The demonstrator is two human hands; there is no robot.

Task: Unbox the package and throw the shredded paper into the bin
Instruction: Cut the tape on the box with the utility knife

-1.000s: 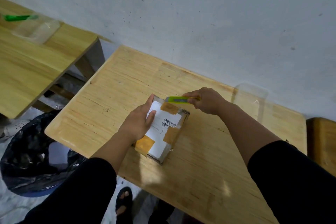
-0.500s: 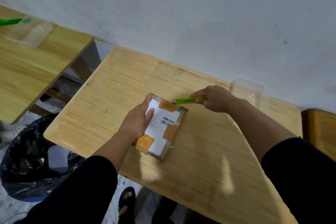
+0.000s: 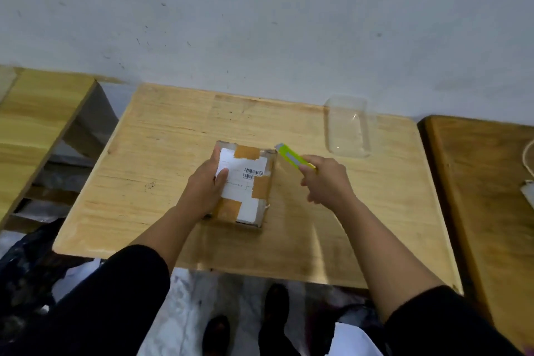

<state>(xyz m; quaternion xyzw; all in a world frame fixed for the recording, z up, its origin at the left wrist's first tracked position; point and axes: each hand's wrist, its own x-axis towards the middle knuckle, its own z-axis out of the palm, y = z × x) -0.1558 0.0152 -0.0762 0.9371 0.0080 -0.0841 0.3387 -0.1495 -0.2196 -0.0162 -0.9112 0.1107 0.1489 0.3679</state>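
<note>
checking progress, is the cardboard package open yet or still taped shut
Still shut: the cardboard package has brown tape strips across its top. The left hand holds it; the right hand brings a green utility knife to its far corner.

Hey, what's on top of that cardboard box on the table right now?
On the cardboard box lie a white label with barcodes, brown tape patches, and the left hand gripping its left side. The hand covers part of the label. The box is closed, so its contents cannot be seen.
</note>
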